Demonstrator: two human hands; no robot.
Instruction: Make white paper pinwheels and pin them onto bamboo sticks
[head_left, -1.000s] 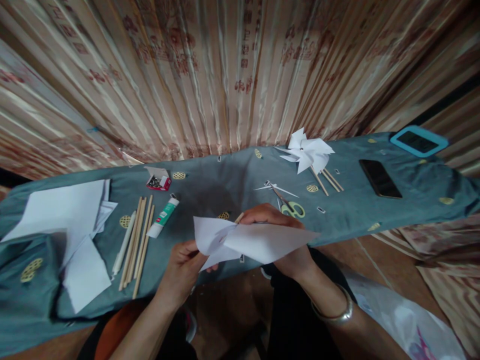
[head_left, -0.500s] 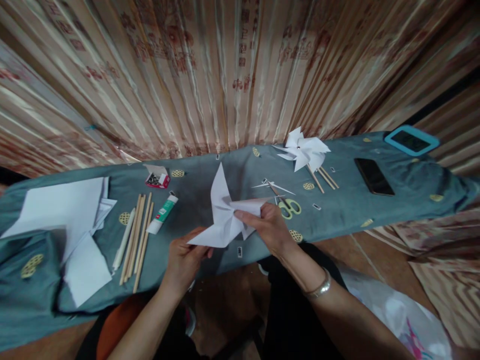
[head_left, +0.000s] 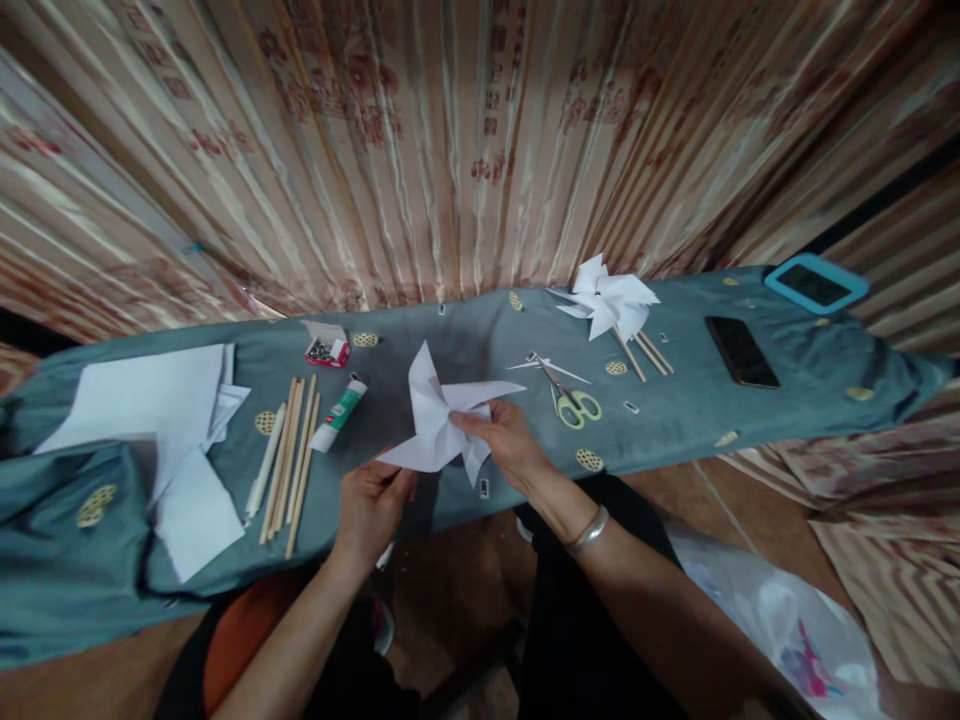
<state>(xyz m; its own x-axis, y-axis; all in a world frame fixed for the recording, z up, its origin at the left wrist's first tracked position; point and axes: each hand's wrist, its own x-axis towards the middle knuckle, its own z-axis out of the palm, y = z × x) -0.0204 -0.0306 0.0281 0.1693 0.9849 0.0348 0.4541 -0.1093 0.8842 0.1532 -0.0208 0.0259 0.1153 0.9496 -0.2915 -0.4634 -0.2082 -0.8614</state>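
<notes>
The pinwheel [head_left: 430,425] is pinched near its centre by the right hand [head_left: 511,447] and at one blade [head_left: 411,456] by the left hand [head_left: 373,508], apparently to be steadied.

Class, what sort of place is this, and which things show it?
Probably a room at home with an improvised craft spot: beige, red-patterned fabric curtains hang behind, a grey-green cloth with yellow prints covers the work surface, and a folded white paper pinwheel is held over it.
</notes>
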